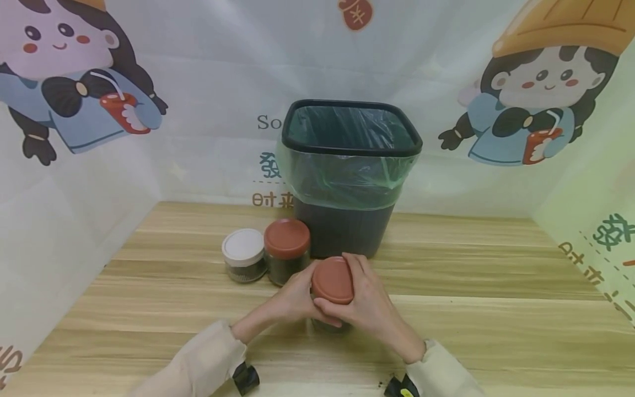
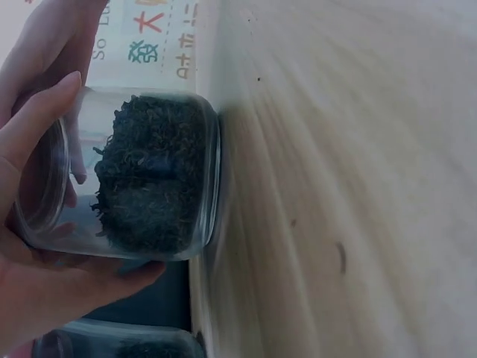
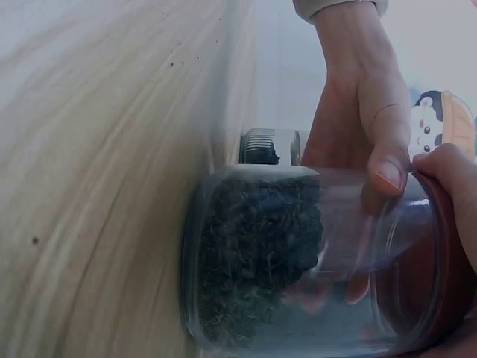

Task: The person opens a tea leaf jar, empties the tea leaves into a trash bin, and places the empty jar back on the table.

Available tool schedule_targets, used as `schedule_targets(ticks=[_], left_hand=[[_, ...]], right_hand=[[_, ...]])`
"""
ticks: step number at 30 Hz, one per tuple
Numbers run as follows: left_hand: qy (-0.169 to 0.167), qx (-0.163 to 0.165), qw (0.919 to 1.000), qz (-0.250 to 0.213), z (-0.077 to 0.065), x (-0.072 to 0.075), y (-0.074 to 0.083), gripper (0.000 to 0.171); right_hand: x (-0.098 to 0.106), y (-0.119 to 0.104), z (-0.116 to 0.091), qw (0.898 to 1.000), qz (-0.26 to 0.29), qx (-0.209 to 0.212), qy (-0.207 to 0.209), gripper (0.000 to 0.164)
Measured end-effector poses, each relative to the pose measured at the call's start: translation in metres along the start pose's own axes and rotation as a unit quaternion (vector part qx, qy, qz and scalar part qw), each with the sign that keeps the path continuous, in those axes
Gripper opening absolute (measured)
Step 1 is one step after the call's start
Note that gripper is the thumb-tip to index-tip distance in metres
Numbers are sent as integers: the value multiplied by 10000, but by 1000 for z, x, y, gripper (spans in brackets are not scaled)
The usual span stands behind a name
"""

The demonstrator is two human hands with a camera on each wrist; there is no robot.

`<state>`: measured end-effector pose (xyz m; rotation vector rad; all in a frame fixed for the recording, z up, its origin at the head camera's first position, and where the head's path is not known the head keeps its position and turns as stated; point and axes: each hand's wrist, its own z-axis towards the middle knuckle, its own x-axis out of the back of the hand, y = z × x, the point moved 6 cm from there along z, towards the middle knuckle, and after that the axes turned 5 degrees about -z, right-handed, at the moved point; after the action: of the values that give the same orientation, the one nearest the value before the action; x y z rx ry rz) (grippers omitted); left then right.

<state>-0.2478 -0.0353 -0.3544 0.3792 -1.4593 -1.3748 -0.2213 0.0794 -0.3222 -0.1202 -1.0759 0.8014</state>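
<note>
A clear jar of dark, curled dried leaves (image 2: 153, 175), like loose tea, stands upright on the table between both hands. Its reddish-brown lid (image 1: 333, 280) is on top. My left hand (image 1: 297, 298) grips the jar's upper body, thumb in front, fingers around the side. From the right, my right hand (image 1: 369, 300) holds the lid by its edge, thumb across the front. In the right wrist view the jar wall (image 3: 343, 253) shows leaves filling roughly the lower half. Behind and to the left are a second red-lidded jar (image 1: 286, 240) and a shorter white-lidded jar (image 1: 243, 248).
A dark bin (image 1: 342, 229) lined with a green plastic bag (image 1: 347, 179) stands directly behind the jars, near the back wall. Small dark crumbs (image 3: 179, 56) lie on the wooden table (image 1: 496, 264). Printed cloth (image 1: 213, 82) hangs around the table's back and sides.
</note>
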Motion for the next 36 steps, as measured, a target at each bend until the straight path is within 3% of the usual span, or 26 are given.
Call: schedule_targets(ticks=[9, 27, 32, 36], left_hand=[[-173, -131, 9994, 251, 2, 0, -2, 90], [-3, -267, 9988, 407, 4, 1, -3, 87], [-21, -316, 9985, 441, 5, 2, -4, 89], [-208, -277, 9989, 320, 4, 2, -5, 85]], right_hand=[[-1, 3, 2, 9998, 114, 164, 79, 75], [-2, 7, 5, 9983, 185, 543, 133, 76], [-3, 8, 6, 9977, 263, 630, 40, 76], [-5, 11, 7, 9949, 572, 763, -325, 74]])
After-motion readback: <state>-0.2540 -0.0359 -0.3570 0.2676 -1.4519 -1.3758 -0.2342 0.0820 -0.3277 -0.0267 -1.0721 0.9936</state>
